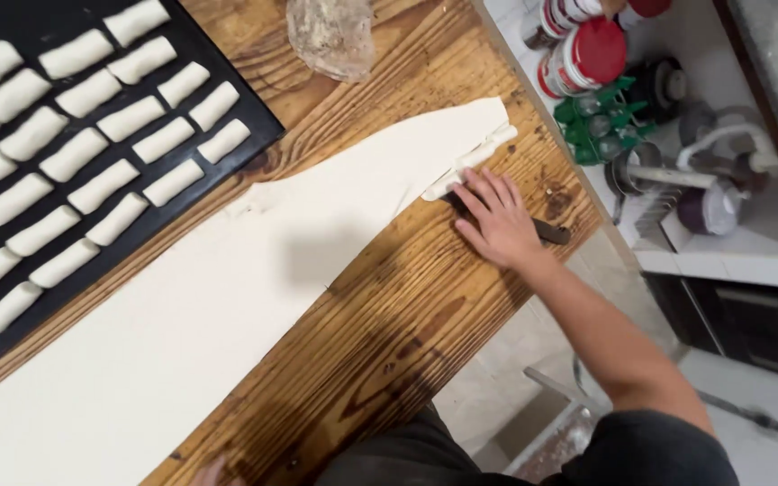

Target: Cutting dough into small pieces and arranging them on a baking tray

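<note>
My right hand (497, 220) lies fingers-flat over a dark-handled knife (553, 234) at the right end of a long, thin sheet of pale dough (227, 297) spread across the wooden table (389, 333). A narrow cut strip of dough (479, 157) runs along the sheet's end, just beyond my fingertips. The knife's blade is hidden under my hand. Only the fingertips of my left hand (213, 471) show at the bottom edge, next to the sheet's near edge.
A black baking tray (258, 117) at the upper left holds several rows of small rolled dough pieces. A crumpled clear plastic bag (335, 36) lies at the table's far edge. Past the table's right edge stand jars with red lids (587, 54), green parts and metal utensils.
</note>
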